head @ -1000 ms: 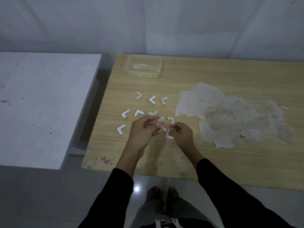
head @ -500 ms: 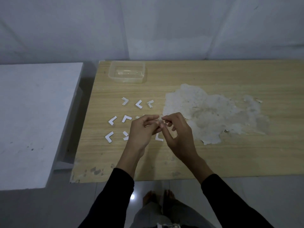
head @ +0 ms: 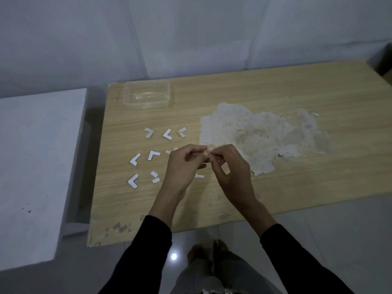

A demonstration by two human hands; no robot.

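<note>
Our right hand has closed in on our left hand. A second ago they were slightly apart. Now the fingers of both pinch one small white piece, held just above the bench among the scattered L-shaped pieces. We judge the two-handed working of it is under way. The clear tub sits far left.

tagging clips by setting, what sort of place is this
Likely a bare room at home or a small workshop: a worn wooden table with peeled veneer, a tiled floor, bare feet, and white L-shaped pieces laid out for handwork.
</note>
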